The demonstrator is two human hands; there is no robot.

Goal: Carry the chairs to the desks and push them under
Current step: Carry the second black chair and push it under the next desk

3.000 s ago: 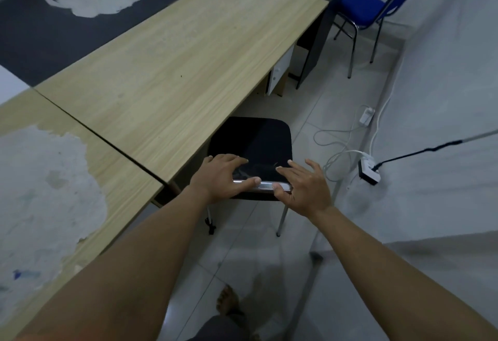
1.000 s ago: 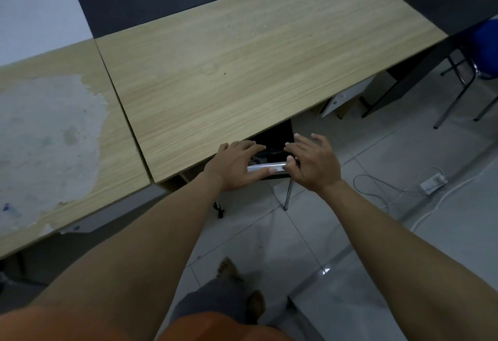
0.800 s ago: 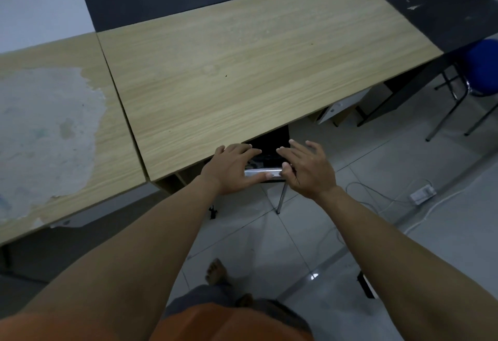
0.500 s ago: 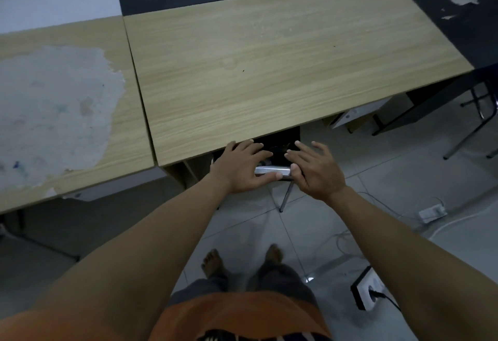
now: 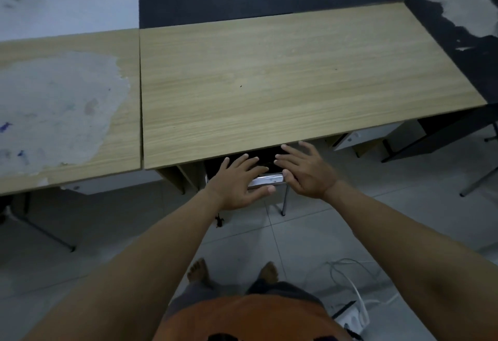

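Observation:
A black chair (image 5: 265, 164) with a chrome top rail sits almost fully under the light wooden desk (image 5: 283, 76); only its backrest top, rail and one metal leg show past the desk's front edge. My left hand (image 5: 239, 181) lies over the rail's left part, fingers straight, thumb under the rail. My right hand (image 5: 305, 170) rests on the rail's right end with fingers spread flat. Both hands touch the chair back without curling round it.
A second desk (image 5: 67, 103) with a worn grey patch adjoins on the left. A white drawer unit (image 5: 358, 135) sits under the desk at right. Cables and a white power strip (image 5: 353, 319) lie on the tiled floor at lower right. My bare feet stand behind the chair.
The chair has slid further under the desk with both hands on its top rail. My fingers have straightened and spread. My view has squared up to the desk front.

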